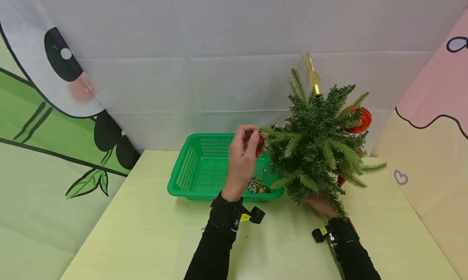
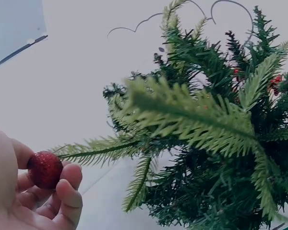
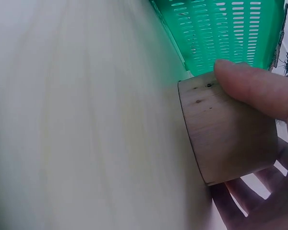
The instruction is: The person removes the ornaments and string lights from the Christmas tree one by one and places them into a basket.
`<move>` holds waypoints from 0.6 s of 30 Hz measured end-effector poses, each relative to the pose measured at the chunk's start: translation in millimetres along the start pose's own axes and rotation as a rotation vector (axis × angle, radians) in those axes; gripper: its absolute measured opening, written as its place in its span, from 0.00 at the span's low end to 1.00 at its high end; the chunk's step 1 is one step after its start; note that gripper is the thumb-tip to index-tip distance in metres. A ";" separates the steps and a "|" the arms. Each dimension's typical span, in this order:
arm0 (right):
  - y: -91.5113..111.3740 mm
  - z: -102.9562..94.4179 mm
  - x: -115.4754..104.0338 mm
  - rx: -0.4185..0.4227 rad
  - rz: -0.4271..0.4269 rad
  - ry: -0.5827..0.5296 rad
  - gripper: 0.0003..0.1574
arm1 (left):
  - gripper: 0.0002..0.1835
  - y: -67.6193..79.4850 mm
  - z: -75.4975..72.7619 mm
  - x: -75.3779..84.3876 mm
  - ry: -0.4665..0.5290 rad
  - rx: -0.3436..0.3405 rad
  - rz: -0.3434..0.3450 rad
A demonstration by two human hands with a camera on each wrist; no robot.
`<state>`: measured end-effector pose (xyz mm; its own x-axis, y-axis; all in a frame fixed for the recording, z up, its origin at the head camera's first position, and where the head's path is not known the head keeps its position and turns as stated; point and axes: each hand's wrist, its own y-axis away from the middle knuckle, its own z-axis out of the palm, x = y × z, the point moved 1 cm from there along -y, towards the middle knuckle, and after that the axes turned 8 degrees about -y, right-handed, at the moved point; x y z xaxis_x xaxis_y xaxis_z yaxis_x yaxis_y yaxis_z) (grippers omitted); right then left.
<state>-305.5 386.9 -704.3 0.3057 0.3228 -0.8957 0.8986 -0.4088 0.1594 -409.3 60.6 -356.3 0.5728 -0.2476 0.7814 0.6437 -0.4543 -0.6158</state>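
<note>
- Sitting furthest left on the tabletop [image 1: 146, 227], the green basket [image 1: 197, 196] looked light and stiff.
- The left hand [image 1: 242, 160] pinched the red ball [image 2: 45, 170] between thumb and fingers, beside a branch tip [image 2: 74, 155]; the ball seemed light and hard, best held round its glittery sides. Fingers mostly hid it from the head view; the left wrist view bared it.
- The tree [image 1: 318, 137] seemed springy in its branches.
- Beneath, the right hand [image 1: 323, 205] gripped the wooden base [image 3: 230, 132], probably the firmest hold, which only the right wrist view showed.
</note>
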 end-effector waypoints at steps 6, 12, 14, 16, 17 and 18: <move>-13.0 -1.5 23.5 0.000 0.000 -0.041 0.75 | 0.10 -1.2 -3.3 0.4 -0.046 -0.013 -0.030; -46.6 -3.3 74.0 0.052 0.070 -0.037 0.76 | 0.09 1.1 -1.1 2.0 -0.177 -0.064 -0.050; -53.2 -3.6 82.3 0.042 0.083 -0.017 0.76 | 0.10 1.6 -0.3 3.1 -0.208 -0.073 -0.050; -50.4 -2.7 80.8 0.049 0.075 -0.016 0.77 | 0.10 1.9 0.5 3.7 -0.228 -0.076 -0.055; -46.1 -1.6 78.4 0.043 0.047 -0.010 0.75 | 0.10 2.0 0.8 4.0 -0.239 -0.072 -0.060; -40.9 -0.8 72.9 0.052 0.038 -0.007 0.75 | 0.10 2.0 1.2 4.2 -0.245 -0.069 -0.065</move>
<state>-319.7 427.8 -775.8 0.3370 0.3004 -0.8923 0.8689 -0.4643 0.1719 -404.9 59.7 -354.4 0.6428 -0.0053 0.7660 0.6518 -0.5214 -0.5506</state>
